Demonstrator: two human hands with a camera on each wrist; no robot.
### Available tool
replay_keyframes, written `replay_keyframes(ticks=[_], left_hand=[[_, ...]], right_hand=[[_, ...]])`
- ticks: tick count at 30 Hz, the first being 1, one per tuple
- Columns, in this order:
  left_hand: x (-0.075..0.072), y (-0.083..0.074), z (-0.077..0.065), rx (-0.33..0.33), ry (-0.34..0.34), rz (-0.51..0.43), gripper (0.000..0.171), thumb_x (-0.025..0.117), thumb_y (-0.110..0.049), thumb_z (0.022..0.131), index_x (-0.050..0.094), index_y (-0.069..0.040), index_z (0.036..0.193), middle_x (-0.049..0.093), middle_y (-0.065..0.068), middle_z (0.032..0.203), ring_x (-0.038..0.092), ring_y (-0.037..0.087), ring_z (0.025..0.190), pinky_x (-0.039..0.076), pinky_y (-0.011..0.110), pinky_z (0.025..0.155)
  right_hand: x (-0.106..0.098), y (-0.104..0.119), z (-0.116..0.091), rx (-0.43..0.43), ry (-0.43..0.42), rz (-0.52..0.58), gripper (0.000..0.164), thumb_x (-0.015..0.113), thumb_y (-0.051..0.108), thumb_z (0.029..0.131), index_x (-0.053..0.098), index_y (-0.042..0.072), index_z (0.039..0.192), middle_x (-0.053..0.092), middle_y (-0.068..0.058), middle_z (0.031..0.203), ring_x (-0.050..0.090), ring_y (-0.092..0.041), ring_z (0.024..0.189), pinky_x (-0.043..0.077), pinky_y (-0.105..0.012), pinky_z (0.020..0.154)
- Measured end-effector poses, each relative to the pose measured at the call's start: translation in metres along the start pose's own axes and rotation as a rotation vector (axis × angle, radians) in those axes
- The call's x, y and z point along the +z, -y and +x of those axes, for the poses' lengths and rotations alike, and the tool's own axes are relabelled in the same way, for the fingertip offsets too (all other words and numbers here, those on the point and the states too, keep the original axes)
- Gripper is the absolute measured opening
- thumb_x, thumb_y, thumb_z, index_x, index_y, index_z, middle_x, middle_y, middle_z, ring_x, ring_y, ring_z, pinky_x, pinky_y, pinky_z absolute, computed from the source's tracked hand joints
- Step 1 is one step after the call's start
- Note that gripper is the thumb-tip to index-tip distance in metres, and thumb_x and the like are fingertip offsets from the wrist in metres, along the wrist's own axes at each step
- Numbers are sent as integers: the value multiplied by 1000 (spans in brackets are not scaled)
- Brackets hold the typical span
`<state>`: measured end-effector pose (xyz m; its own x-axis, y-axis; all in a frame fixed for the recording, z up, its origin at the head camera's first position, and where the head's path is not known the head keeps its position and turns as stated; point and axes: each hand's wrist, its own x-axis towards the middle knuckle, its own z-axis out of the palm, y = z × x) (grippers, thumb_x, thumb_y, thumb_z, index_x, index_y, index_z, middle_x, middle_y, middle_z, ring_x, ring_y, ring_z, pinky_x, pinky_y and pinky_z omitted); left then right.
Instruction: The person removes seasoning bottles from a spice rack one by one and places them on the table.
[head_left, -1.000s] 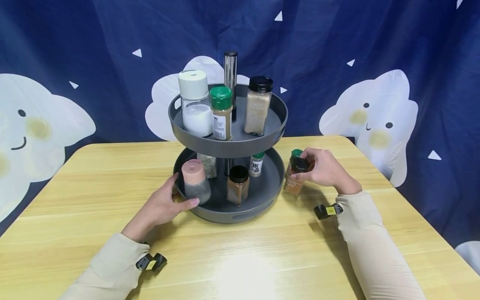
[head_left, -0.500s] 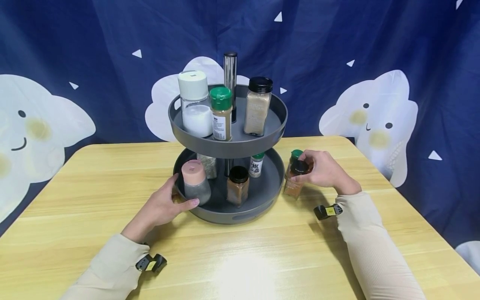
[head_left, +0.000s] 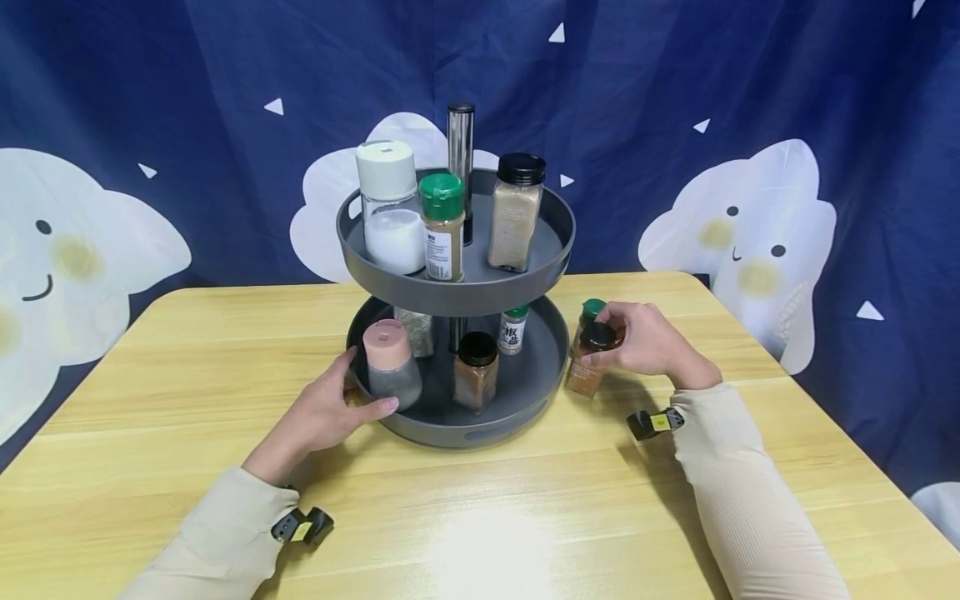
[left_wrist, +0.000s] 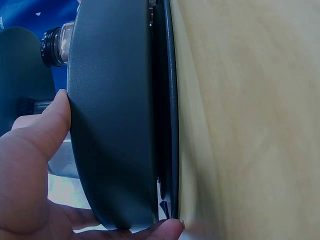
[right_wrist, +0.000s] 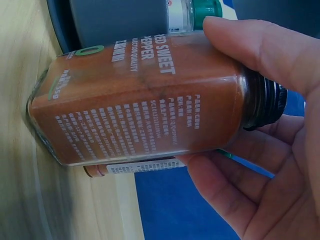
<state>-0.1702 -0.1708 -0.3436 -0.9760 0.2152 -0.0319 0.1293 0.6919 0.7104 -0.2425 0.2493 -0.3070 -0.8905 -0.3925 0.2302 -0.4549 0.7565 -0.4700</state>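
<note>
My right hand (head_left: 647,340) pinches a square glass jar of red-brown powder (right_wrist: 140,100) near its black lid, thumb on one side and fingers on the other. Its label reads "Red Sweet Pepper". The jar is low beside the right edge of a dark grey two-tier turntable rack (head_left: 453,292). Just behind it is a green-capped spice bottle (head_left: 593,308), partly hidden by jar and hand. My left hand (head_left: 324,414) grips the lower tray's rim at the left, thumb at the front, next to a pink-capped shaker (head_left: 387,358). In the left wrist view, fingers curl about the tray wall (left_wrist: 112,115).
The lower tray also bears a black-lidded brown jar (head_left: 476,375), a small green-capped bottle (head_left: 513,332) and a jar of herbs (head_left: 417,329). On the upper tier are a white-capped shaker (head_left: 388,208), a green-capped bottle (head_left: 444,229) and a black-lidded jar (head_left: 516,212).
My right hand and the red pepper jar have shifted very slightly downward in view. The left hand and the rack hold still.
</note>
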Motion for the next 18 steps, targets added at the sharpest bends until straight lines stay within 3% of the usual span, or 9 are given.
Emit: replay_keyframes(ticks=[18], left_hand=[[1, 1, 1, 6, -6, -9, 104, 68, -50, 82, 8, 4, 148, 32, 34, 145, 40, 47, 126, 33, 60, 105]], right_hand=[[0, -2, 2, -38, 39, -41, 47, 86, 32, 66, 60, 5, 94, 71, -11, 84, 65, -19, 74, 55, -40, 68]])
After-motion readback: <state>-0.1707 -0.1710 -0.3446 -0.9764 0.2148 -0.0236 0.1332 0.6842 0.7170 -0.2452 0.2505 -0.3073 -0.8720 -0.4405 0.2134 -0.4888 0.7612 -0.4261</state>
